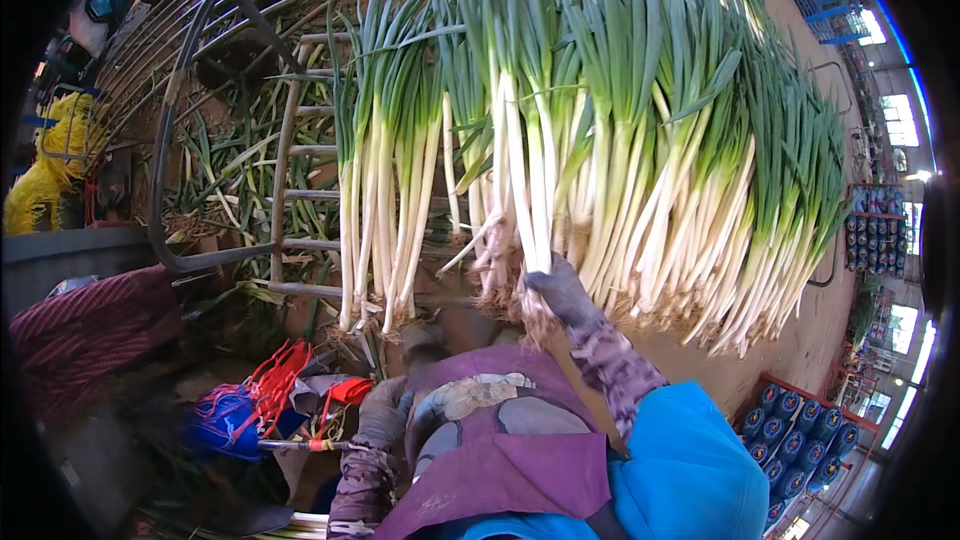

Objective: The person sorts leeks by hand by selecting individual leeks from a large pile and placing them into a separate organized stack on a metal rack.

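Observation:
My right hand (564,292), in a grey glove, is closed round the white lower stalks of a few long green onions (535,180). Their rooty ends hang just below the fingers, and their green tops point away from me. Close by on the right lies a broad pile of green onions (690,160), and a smaller row of them (385,180) rests on a metal rack (283,170) to the left. My left hand (382,410), also gloved, is down beside the purple apron (500,480); its fingers do not show clearly.
Red strips (275,380) and a blue bundle (228,420) sit left of my left hand. A bent metal frame (165,140) stands beyond, among scattered leaf scraps (225,175). Racks of blue water bottles (795,440) line the right side.

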Motion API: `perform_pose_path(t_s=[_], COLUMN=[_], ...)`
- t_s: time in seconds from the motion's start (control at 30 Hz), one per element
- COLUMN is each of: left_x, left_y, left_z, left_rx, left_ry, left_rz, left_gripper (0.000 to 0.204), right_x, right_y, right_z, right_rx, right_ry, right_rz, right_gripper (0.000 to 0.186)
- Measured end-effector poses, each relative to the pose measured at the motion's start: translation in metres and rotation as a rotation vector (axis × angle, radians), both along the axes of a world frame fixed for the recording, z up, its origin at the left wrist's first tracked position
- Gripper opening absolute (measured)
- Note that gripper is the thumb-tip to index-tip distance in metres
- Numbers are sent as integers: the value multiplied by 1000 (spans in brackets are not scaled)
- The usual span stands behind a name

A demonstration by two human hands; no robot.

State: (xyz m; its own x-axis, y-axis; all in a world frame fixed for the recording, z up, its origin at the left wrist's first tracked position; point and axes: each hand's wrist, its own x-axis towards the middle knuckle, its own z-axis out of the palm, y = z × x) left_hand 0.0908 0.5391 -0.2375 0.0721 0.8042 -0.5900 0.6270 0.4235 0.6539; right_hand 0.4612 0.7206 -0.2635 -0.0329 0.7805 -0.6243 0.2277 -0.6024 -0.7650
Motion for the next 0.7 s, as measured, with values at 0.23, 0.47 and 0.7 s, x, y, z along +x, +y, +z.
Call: perform_pose_path(t_s=[0.23,0.47,0.7], left_x=[118,217,148], left_y=[117,215,226], left_z=[-19,-15,8], left_rx=[46,-497,-279], left_ry=[-585,-1079,-767], left_rz=[116,500,362], left_gripper=[46,56,49], right_x=[5,-34,-27], right_y=[-61,-54,-14], right_z=[15,39,44], right_rx=[-202,242,-102], right_ry=[234,88,-16], right_rz=[-165,145,486], right_gripper=[51,59,44])
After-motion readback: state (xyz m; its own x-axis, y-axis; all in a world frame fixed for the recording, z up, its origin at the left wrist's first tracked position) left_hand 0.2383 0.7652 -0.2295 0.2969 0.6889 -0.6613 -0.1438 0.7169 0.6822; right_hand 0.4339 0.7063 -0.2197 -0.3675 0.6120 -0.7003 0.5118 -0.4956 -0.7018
